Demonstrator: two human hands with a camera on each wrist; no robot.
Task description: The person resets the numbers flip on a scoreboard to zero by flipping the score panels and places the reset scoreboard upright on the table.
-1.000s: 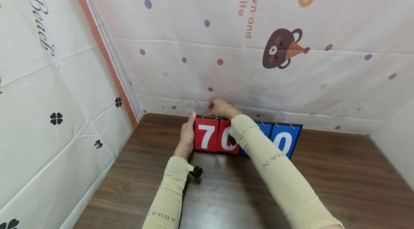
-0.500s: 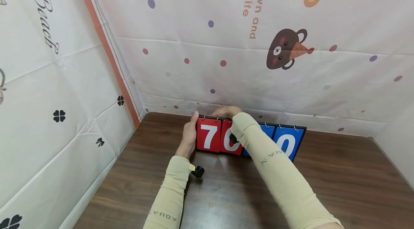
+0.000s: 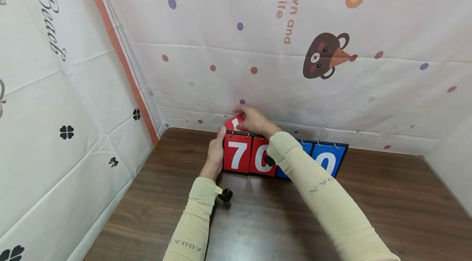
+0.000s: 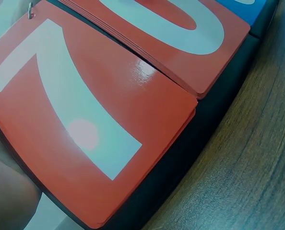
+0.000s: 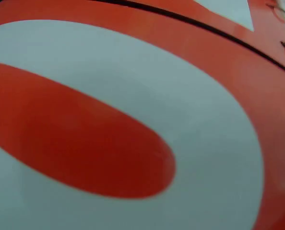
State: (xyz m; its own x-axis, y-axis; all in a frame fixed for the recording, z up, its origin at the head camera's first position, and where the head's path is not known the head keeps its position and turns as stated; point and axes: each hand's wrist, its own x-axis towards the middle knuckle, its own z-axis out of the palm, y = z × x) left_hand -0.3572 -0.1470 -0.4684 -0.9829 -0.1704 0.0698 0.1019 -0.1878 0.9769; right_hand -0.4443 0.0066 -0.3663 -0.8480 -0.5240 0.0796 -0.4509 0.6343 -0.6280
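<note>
A flip scoreboard (image 3: 276,174) stands tilted on the table, with red cards on its left half and blue ones on its right. A red card with a white 7 (image 4: 85,110) is at its left end, beside a red 0 card (image 5: 80,143). My left hand (image 3: 214,156) grips the board's left edge, thumb up along the side. Above the top edge, my right hand (image 3: 254,121) pinches another red number card (image 3: 233,122), raised behind the 7. The right forearm covers part of the blue half; a blue 0 card (image 3: 326,160) shows past it.
The brown wooden table (image 3: 383,195) reaches back to a printed cloth wall (image 3: 206,89) close behind the scoreboard. A second cloth wall (image 3: 92,130) borders the left side. Metal rings (image 3: 320,144) run along the board's top edge.
My right hand dipped behind the top edge, then rose with a red card between its fingers. My left hand keeps its hold on the board's left edge.
</note>
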